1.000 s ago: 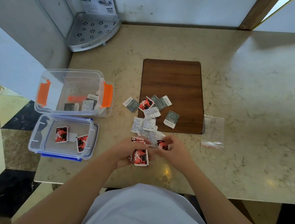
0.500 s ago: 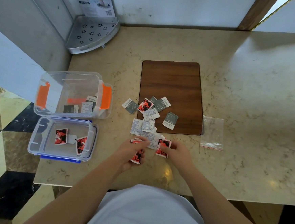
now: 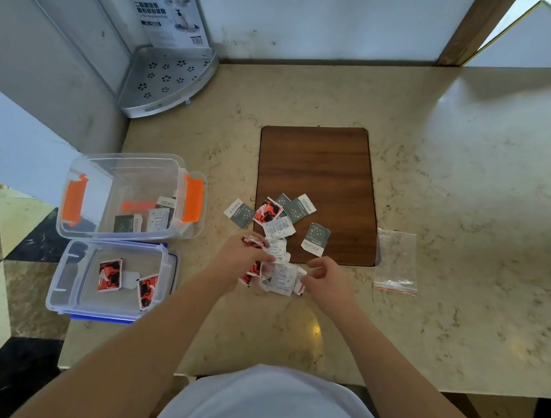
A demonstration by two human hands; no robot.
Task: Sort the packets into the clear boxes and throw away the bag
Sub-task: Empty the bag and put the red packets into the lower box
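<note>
Since the worktop is the biggest thing here, start there: a marble-look slab with a brown wooden board lying mid-way along it, and the sorting is clearly only part done. At the left edge sit the two clear boxes, touching each other: the orange-latched box further back, holding a few grey and white packets, and the blue-rimmed box nearer the front edge, with two red packets in it. The empty bag lies flat just off the board's right side, so throwing it away hasn't happened yet. The loose packets are scattered over the board's near-left corner and spill onto the worktop toward the front edge, a mix of grey, white and red ones. The left hand is curled over a small bunch of red packets, fingers closed on them. The right hand is pinching at the white packets in the same little heap, though I can't tell whether it's actually got one lifted. My guess is we're mid-pick, gathering the reds. Next up would be carrying that bunch left to the blue-rimmed box, without dragging any white ones along.
</note>
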